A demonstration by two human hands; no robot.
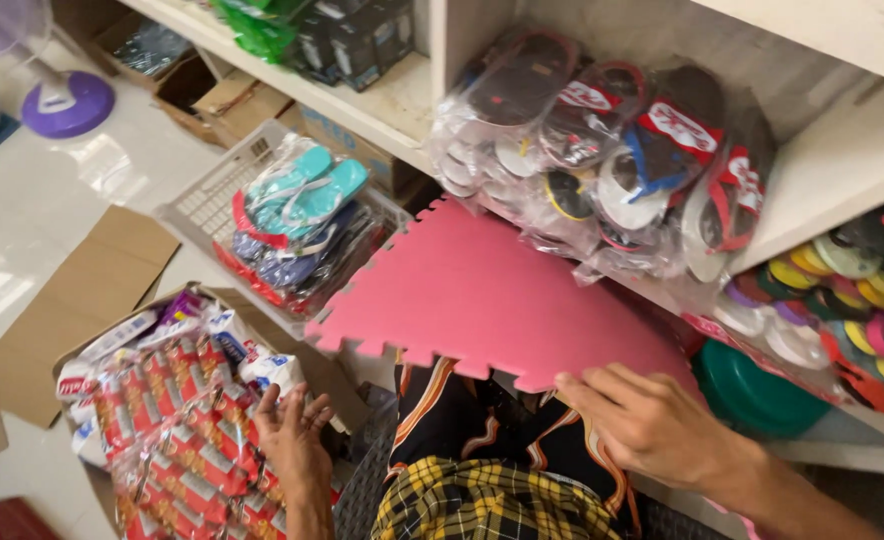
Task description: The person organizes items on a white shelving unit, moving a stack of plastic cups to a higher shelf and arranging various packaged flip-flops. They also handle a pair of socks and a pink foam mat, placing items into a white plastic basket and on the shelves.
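At the near edge of the pink foam mat [482, 300], our right hand [652, 420] has its grip clamped on the toothed rim; our left hand [294, 432] rests open-fingered on the red packets [177, 440] in the cardboard box [92, 345]. The mat lies tilted over our lap, below the shelf [842, 170] of bagged sandals [602, 150]. We'd judge a firmer pinch behind the teeth steadies it, clear of the white basket [212, 195].

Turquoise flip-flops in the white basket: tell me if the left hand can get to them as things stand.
Probably yes: the left hand rests on red packets, and the bagged turquoise flip-flops lie uncovered atop the white basket.
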